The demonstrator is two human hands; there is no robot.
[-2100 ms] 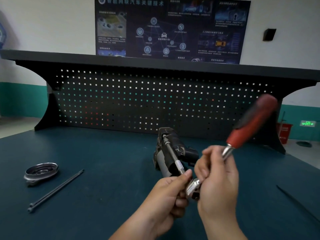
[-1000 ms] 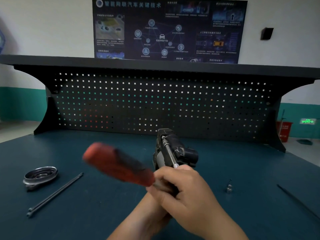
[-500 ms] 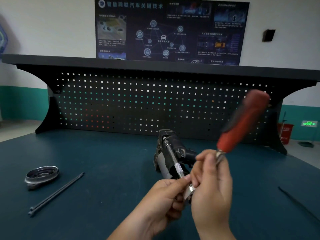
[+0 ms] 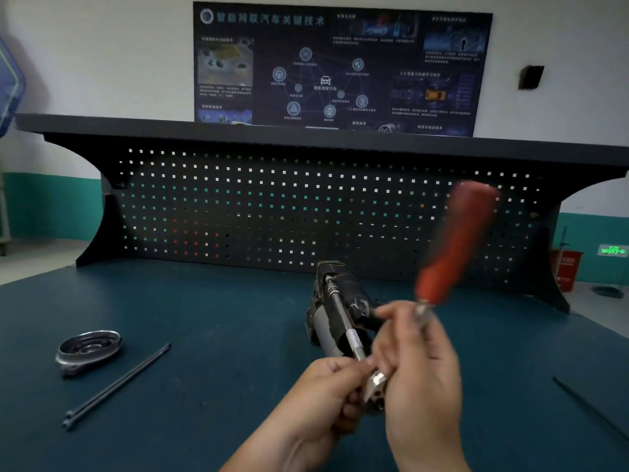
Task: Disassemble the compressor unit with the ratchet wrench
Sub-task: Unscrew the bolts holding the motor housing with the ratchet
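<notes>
The dark compressor unit (image 4: 335, 303) lies on the blue bench (image 4: 221, 335) at centre. A long metal extension bar (image 4: 342, 318) runs from its far end toward me. The ratchet wrench (image 4: 456, 240) has a red handle, blurred and tilted up to the right, and a shiny head (image 4: 376, 386) at the near end of the bar. My right hand (image 4: 418, 379) grips the wrench shaft just below the red handle. My left hand (image 4: 320, 400) pinches the near end of the bar at the ratchet head.
A round metal cover plate (image 4: 86, 349) lies at the left, with two long black bolts (image 4: 119, 384) beside it. Another thin black rod (image 4: 592, 407) lies at the right edge. A black pegboard (image 4: 306, 206) with a shelf closes the bench's back.
The red handle swung from upper right over to the left a second ago, then back up to the right. Both hands have stayed at the ratchet head; the compressor has not moved.
</notes>
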